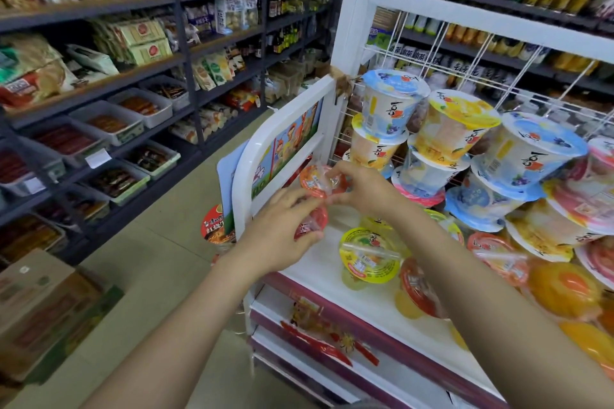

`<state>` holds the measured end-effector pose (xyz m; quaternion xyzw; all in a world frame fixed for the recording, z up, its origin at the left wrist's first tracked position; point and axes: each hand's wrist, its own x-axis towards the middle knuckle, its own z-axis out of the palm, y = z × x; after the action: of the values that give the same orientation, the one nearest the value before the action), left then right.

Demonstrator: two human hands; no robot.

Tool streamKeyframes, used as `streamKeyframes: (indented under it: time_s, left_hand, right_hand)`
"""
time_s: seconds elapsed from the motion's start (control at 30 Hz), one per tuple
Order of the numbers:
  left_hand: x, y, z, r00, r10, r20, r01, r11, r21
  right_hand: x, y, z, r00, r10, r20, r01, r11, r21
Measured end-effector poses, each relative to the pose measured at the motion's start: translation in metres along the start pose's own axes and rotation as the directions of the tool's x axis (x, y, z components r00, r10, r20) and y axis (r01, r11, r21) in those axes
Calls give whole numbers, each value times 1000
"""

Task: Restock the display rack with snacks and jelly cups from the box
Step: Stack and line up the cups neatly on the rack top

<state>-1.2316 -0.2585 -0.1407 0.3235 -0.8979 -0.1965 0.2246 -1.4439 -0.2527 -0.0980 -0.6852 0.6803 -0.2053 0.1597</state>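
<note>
Both hands work at the left end of the white display rack [282,129], over its top shelf. My left hand [282,229] grips a small red-lidded jelly cup [314,222] at its fingertips. My right hand [362,186] pinches an orange-lidded jelly cup [315,181] just above and behind it, close to the rack's side panel. A yellow-lidded jelly cup [368,256] lies on the shelf to the right of my hands. Large jelly cups [458,129] stand stacked along the back of the shelf.
Dark store shelving [179,53] full of packaged snacks and trays lines the aisle on the left. A cardboard box [40,305] sits on the floor at lower left. More orange and red jelly cups [561,289] crowd the shelf's right end. Lower rack shelves [332,345] hold red snack packets.
</note>
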Motion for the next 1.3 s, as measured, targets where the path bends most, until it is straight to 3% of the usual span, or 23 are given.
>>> streamKeyframes:
  time_s: [0.37, 0.7, 0.83, 0.97, 1.03, 1.1, 1.17, 1.3]
  left_hand:
    - [-6, -1, 30, 992, -26, -123, 44, 988, 151]
    - [0, -2, 30, 989, -48, -143, 68, 987, 142]
    - [0, -3, 26, 991, -47, -125, 66, 986, 156]
    - [-2, 15, 18, 985, 18, -174, -6, 998, 67]
    - [-4, 39, 16, 991, 51, -121, -58, 997, -58]
    - [-4, 57, 24, 997, 78, 15, -75, 988, -132]
    - [-2, 62, 34, 993, 91, 74, -83, 990, -110]
    - [1, 57, 39, 988, 148, 55, -149, 989, 14]
  right_hand:
    - [2, 3, 9, 997, 26, -69, -23, 999, 42]
    - [8, -2, 11, 996, 34, -83, -33, 999, 12]
    - [-5, -8, -13, 999, -29, -25, 29, 999, -14]
    - [-36, 4, -45, 996, -4, -90, 1, 999, -35]
    - [-49, 17, -51, 998, 53, -45, -57, 995, -80]
    - [-57, 29, -50, 994, 105, 29, -100, 986, -130]
    - [-62, 35, -46, 988, 133, 84, -120, 983, -137]
    - [-65, 40, -45, 984, 153, 94, -148, 987, -59]
